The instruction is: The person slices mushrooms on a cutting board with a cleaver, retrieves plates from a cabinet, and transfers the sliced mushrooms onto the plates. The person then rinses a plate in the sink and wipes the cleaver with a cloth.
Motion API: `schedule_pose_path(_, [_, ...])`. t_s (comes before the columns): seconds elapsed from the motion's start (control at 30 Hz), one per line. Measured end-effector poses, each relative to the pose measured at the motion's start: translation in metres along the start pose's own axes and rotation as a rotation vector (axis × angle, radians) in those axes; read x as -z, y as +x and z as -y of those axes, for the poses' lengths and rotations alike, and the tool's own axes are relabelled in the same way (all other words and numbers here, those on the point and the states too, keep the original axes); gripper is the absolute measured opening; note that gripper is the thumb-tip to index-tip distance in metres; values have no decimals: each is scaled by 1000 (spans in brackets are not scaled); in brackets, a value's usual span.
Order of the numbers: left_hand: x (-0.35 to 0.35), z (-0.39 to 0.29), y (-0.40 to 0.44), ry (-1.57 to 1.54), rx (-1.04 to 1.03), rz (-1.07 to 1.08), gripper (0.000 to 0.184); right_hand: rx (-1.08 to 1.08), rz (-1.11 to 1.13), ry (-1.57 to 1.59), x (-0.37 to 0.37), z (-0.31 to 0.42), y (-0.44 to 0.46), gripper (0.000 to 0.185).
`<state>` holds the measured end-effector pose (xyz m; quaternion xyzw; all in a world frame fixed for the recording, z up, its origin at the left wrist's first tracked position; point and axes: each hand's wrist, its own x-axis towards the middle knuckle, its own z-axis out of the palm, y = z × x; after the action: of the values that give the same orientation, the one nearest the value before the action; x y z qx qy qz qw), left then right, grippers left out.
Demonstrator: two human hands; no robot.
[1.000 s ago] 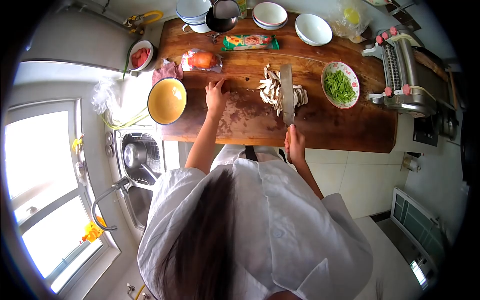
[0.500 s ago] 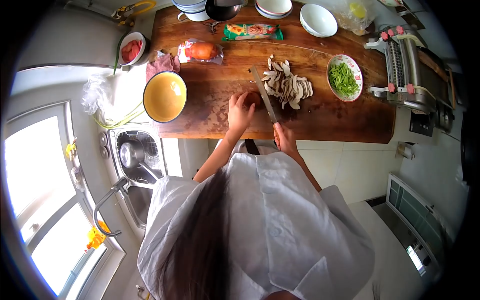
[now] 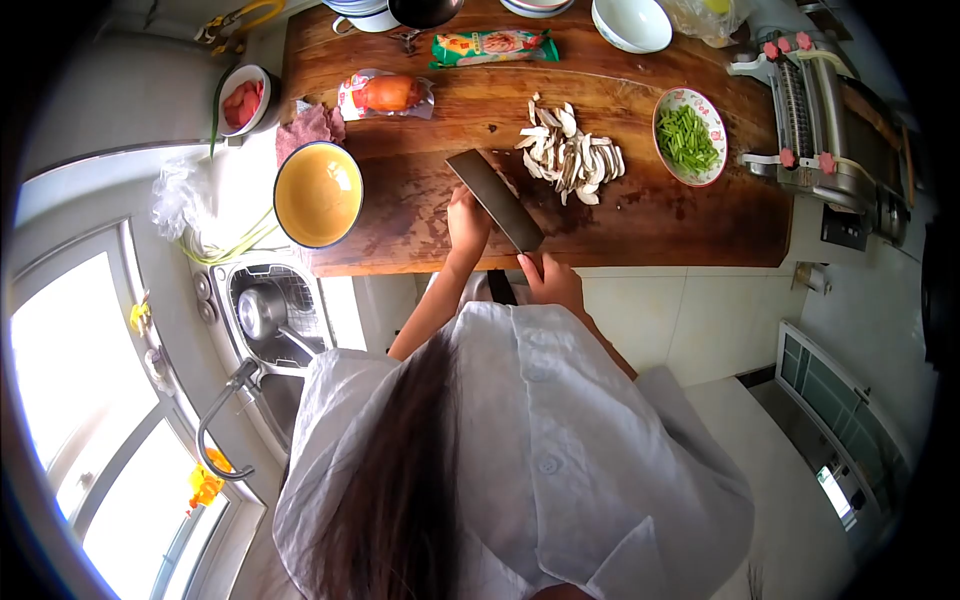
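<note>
My right hand (image 3: 553, 283) grips the handle of a cleaver (image 3: 497, 203) at the board's near edge. The broad dark blade is tilted flat-side up and points away to the left. My left hand (image 3: 467, 228) is curled behind the blade on the wooden board (image 3: 400, 215); its fingertips and whatever lies under them are mostly hidden. To the right of the blade lies a loose pile of sliced mushrooms (image 3: 575, 160), white with dark edges. Left of my left hand stands a yellow-lined enamel bowl (image 3: 318, 195) with a dark rim.
A bowl of chopped greens (image 3: 688, 140) stands right, before a pasta machine (image 3: 815, 110). Behind are a wrapped sausage (image 3: 388, 94), a green packet (image 3: 495, 47) and a white bowl (image 3: 632, 25). A pink cloth (image 3: 312, 128) lies left. The sink holds a pot (image 3: 262, 310).
The cleaver has swung left and turned from edge-on to showing its broad side. It now covers the round brown thing that was at my left fingers. My right hand moved slightly left.
</note>
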<state>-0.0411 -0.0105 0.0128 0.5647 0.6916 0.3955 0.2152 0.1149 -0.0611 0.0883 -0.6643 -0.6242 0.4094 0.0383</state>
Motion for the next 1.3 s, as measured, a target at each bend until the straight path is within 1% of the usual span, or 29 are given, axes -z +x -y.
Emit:
schedule_pose_path(0.03, [1, -3, 0, -5, 46, 8, 12, 10, -1, -2, -2, -3, 0, 48])
schedule_pose_path(0.07, [1, -2, 1, -2, 48, 11, 12, 8, 1, 0, -9, -5, 2, 48])
schedule_pose_path(0.13, [3, -2, 1, 9, -26, 5, 12, 69, -139, -41, -24, -6, 6, 47])
schedule_pose_path(0.17, [4, -3, 1, 15, -24, 3, 12, 73, -134, -38, -25, -9, 5, 47])
schedule_pose_path(0.23, [4, -9, 1, -21, 99, 25, 16, 50, -116, -67, -20, -13, 1, 46])
schedule_pose_path(0.27, [3, -6, 0, -22, 121, 33, 16, 61, -95, -129, -18, -13, 2, 44])
schedule_pose_path(0.3, [1, -5, 1, -18, 122, 27, 16, 67, -93, -128, -22, -15, 7, 44])
schedule_pose_path(0.37, [0, -2, -1, -97, 149, 6, 14, 145, -157, -159, -37, -24, 16, 42])
schedule_pose_path(0.4, [2, -3, -2, -94, 151, 7, 14, 144, -155, -157, -39, -25, 17, 42])
schedule_pose_path(0.47, [5, -4, 1, 11, 62, 55, 15, 246, -259, -99, -40, -27, 21, 41])
schedule_pose_path(0.5, [3, 0, 0, 6, 57, 58, 15, 243, -266, -100, -34, -26, 23, 41])
schedule_pose_path(0.57, [-1, 12, 1, -110, 121, 118, 18, 211, -160, 168, -18, -25, 29, 40])
schedule_pose_path(0.6, [3, 7, 3, -133, 104, 104, 23, 242, -212, 290, -18, -31, 34, 39])
schedule_pose_path(0.63, [5, 4, 6, -132, 97, 104, 23, 244, -218, 293, -15, -40, 37, 39])
schedule_pose_path(0.7, [10, -1, 9, -45, 105, 114, 23, 184, -70, 523, -9, -54, 40, 37])
schedule_pose_path(0.73, [12, -3, 11, -45, 101, 113, 23, 54, 59, 716, 13, -38, 32, 37])
schedule_pose_path(0.77, [12, -7, 14, -10, 96, 125, 24, 55, 53, 716, 20, -35, 28, 37])
schedule_pose_path(0.83, [8, -7, 16, 24, 89, 135, 25, -57, 40, 758, 31, -36, 24, 38])
schedule_pose_path(0.87, [3, -3, 16, 15, 57, 159, 26, -130, 107, 923, 30, -43, 23, 40])
schedule_pose_path(0.93, [1, -2, 15, 5, 24, 180, 28, -114, 114, 951, 33, -44, 18, 40])
schedule_pose_path(1.0, [1, -3, 13, -109, 33, 82, 27, -100, 117, 976, 39, -41, 14, 41])
schedule_pose_path(1.03, [2, -4, 10, -111, 33, 86, 27, -118, 135, 946, 42, -35, 11, 41])
schedule_pose_path(1.1, [7, -4, 6, -50, 111, 93, 22, -139, 156, 918, 40, -30, 9, 41])
schedule_pose_path(1.13, [8, -3, 5, -47, 114, 93, 22, -92, 184, 886, 37, -28, 10, 40])
schedule_pose_path(1.2, [10, -1, 1, 0, -7, 78, 20, -22, 213, 831, 31, -25, 12, 41])
schedule_pose_path(1.3, [8, -5, -1, -47, 35, 60, 16, -15, 256, 765, 30, -21, 17, 44])
